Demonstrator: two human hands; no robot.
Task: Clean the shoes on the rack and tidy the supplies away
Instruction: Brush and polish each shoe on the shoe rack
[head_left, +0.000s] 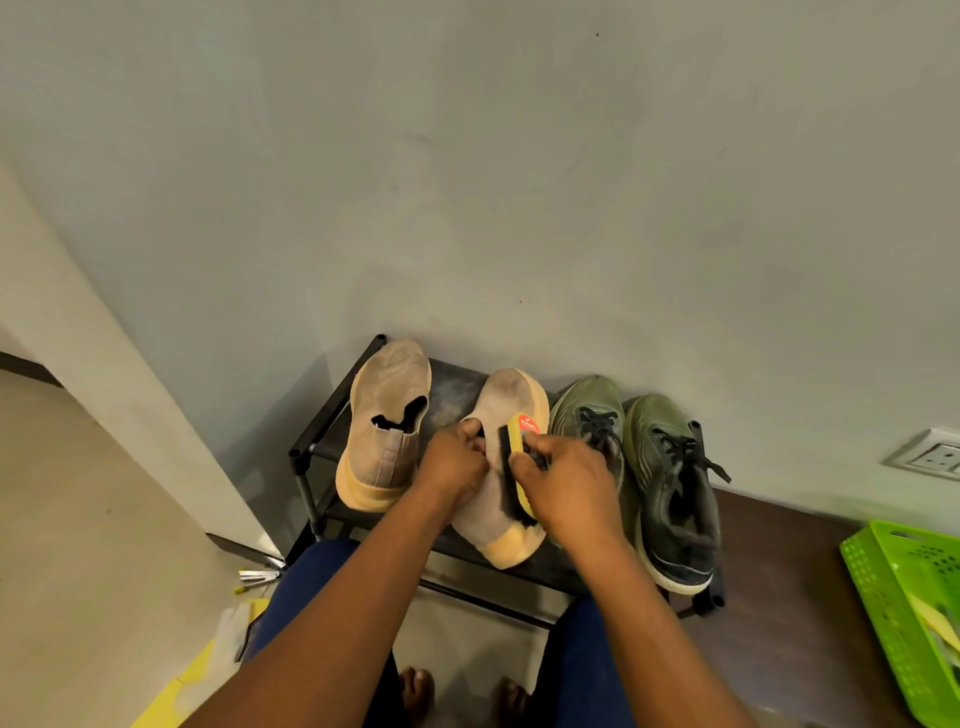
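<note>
**Brushing the second beige shoe on the rack top**

While the left hand (453, 462) grips the collar of the nearer beige knit shoe (506, 410), fingers curled over its opening, the right hand (566, 486) holds a yellow-backed shoe brush (522, 441) with thumb and fingers wrapped round it, dark bristles laid against the shoe's upper. This shoe sits mid-shelf on the black rack (332, 410), heel overhanging the front rail.

Edges and room: the other beige shoe (387, 415) stands just left, apart from the held one, its heel also past the front edge. A bare strip of shelf shows between the two toes. On the right, a pair of olive lace-up trainers (660, 467) sits just beside the right hand; whether the knuckles touch the laces cannot be told. The wall closes off the back of the rack.

Around: a green perforated basket (878, 587) lies well right on the dark floor strip; a wall socket (935, 457) is above it. Small metal items (257, 577) lie on the floor by the left knee.
</note>
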